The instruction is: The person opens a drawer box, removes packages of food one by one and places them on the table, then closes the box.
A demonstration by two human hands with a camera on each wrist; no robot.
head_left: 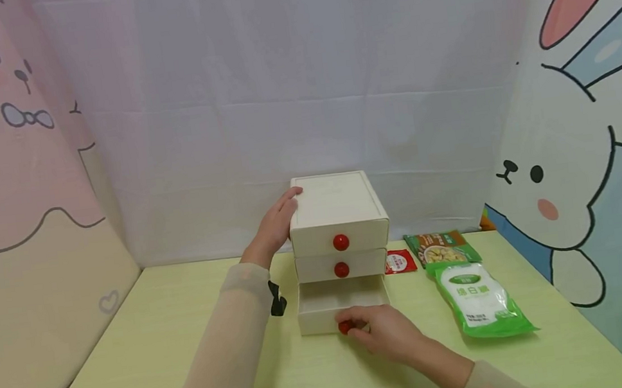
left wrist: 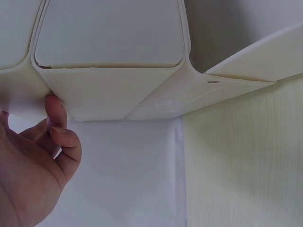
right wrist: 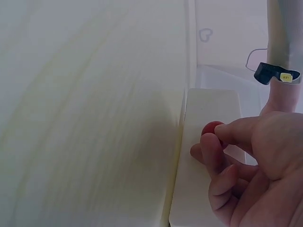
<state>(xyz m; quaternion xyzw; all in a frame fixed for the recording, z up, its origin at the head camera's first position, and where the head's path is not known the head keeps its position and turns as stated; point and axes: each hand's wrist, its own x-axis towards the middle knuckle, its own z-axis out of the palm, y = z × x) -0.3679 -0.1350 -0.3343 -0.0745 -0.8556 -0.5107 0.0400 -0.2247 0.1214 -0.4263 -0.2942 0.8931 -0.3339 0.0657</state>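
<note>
A small white drawer cabinet (head_left: pixel 337 197) with three drawers and round red knobs stands on the table. Its bottom drawer (head_left: pixel 317 321) is pulled out, and the part of its inside that shows looks bare. My right hand (head_left: pixel 386 333) pinches the bottom drawer's red knob (right wrist: pixel 211 128) between thumb and fingers. Against the cabinet's upper left side rests my left hand (head_left: pixel 276 224), its fingertips reaching the top edge. The left wrist view shows this hand (left wrist: pixel 35 161) touching the cabinet's side wall with bent fingers. The middle and top drawers are closed.
Right of the cabinet lie a small red packet (head_left: pixel 399 261), a brown and green food packet (head_left: pixel 442 248) and a green and white bag (head_left: pixel 478 299). A white cloth (head_left: pixel 316 90) hangs behind the pale yellow table (head_left: pixel 186 313). Printed cartoon panels flank both sides.
</note>
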